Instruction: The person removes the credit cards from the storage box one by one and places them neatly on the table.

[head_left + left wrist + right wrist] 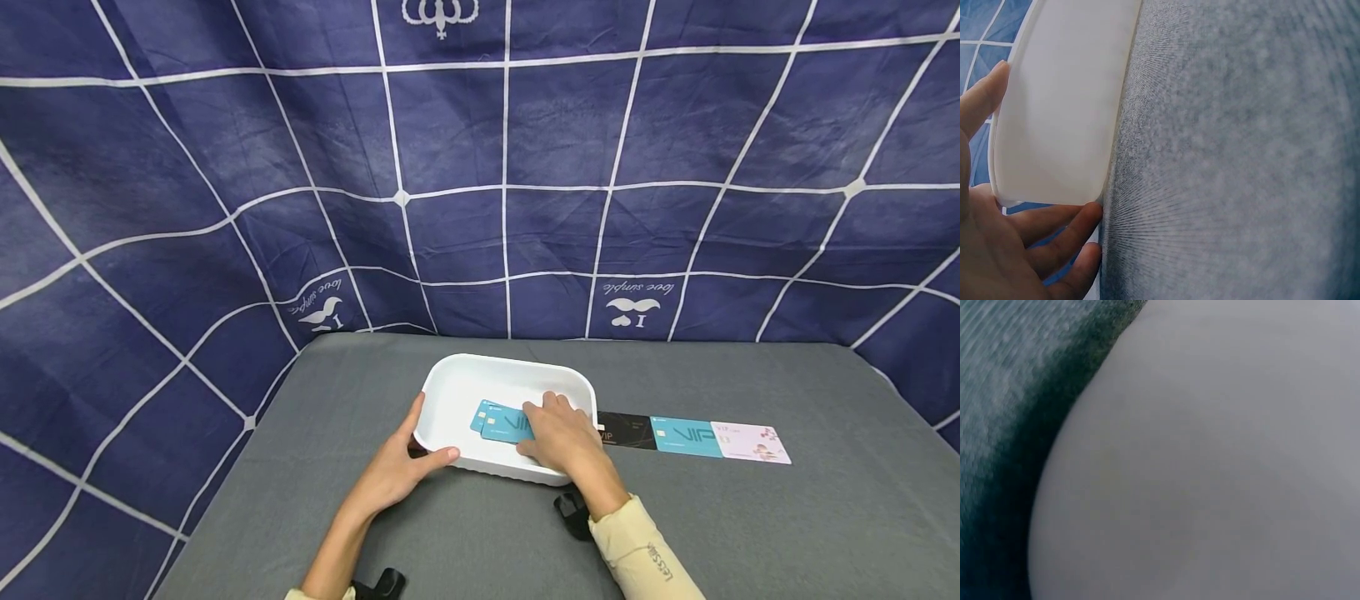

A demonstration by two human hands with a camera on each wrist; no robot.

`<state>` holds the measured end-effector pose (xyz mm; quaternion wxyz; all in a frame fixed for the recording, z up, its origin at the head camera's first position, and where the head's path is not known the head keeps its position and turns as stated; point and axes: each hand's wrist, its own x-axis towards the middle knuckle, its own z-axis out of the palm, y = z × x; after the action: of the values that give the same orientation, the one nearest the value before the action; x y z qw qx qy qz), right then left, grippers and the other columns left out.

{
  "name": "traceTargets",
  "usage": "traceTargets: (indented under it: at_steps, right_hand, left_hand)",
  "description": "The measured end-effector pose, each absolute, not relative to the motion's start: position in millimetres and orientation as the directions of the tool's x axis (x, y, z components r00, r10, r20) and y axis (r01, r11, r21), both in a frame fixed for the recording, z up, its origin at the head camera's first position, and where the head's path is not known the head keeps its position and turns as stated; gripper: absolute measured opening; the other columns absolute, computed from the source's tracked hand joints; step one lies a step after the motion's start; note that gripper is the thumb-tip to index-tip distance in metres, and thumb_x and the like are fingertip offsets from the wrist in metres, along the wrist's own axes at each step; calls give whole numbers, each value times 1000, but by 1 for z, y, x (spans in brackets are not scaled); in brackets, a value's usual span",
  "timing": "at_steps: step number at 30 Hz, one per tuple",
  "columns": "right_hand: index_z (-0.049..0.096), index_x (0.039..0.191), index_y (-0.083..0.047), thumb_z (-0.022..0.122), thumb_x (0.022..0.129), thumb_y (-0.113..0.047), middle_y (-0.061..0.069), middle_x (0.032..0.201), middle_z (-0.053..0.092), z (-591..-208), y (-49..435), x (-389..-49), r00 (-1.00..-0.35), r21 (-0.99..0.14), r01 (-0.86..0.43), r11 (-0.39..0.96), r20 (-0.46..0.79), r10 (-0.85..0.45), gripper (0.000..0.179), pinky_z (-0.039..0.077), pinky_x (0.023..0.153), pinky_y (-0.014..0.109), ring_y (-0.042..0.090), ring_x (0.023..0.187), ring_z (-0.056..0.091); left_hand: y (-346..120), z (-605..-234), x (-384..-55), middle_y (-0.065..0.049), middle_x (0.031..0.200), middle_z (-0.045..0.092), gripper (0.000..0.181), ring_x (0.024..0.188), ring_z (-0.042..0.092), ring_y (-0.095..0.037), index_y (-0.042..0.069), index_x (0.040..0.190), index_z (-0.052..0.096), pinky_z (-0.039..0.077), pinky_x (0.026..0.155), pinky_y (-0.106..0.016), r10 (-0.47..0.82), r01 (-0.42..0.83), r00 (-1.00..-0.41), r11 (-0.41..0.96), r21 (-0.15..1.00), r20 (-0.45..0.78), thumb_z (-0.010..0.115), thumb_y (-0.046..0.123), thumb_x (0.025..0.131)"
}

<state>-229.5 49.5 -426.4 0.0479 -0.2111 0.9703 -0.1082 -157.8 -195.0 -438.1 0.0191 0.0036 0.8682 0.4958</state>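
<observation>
A white plastic tray (457,387) lies on the grey cloth, with two overlapping light-blue VIP cards (504,425) inside. My left hand (397,467) grips the tray's left end, thumb on the near side and fingers around the end. In the left wrist view, that hand's fingertips (1088,215) reach the tray's lower edge. Inside the tray, my right hand (562,433) pinches the upper blue card by its right part, thumb and index finger near opposite edges. The palm hides that card's right end. The right wrist view shows only a blurred white tray surface (1197,456).
Right of the tray lie a black VIP card (630,431), a blue VIP card (686,437) and a pink card (750,442) in a row. A dark piece (417,450) peeks out by the left hand. A blue gridded curtain (562,233) stands behind the grey table (480,542).
</observation>
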Motion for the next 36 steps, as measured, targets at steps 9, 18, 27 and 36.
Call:
traceTargets:
  at_steps: [9,18,27,36]
  right_hand:
    - [69,105,-9,80,82,-35,5,87,48,-427,49,-230,-900,-213,-420,882,-26,-435,36,44,69,44,23,84,49]
    - [67,105,-6,80,82,-31,4,88,51,-426,50,-229,-885,-221,-456,862,5,-466,37,45,71,44,24,84,52]
    - [68,108,-5,81,81,-29,3,89,51,-425,53,-230,-869,-252,-488,836,49,-493,39,45,72,43,23,85,51]
    - [65,126,-9,79,83,-27,5,97,52,-424,54,-229,-857,-257,-505,824,33,-515,49,43,74,41,23,87,49]
  left_hand:
    - [-195,-439,-158,-19,158,24,106,140,30,-38,15,160,10,25,107,-60,18,-27,-999,493,870,-41,78,42,84]
    - [-194,-437,-157,-20,158,23,105,140,29,-39,16,160,11,24,107,-61,12,-35,-999,500,865,-47,78,43,84]
    - [-194,-437,-157,-21,157,25,106,140,31,-39,16,160,11,25,106,-61,12,-32,-999,503,863,-44,78,44,84]
    - [-194,-437,-157,-21,157,25,106,140,30,-40,17,160,12,25,106,-62,5,-40,-999,511,859,-50,78,46,83]
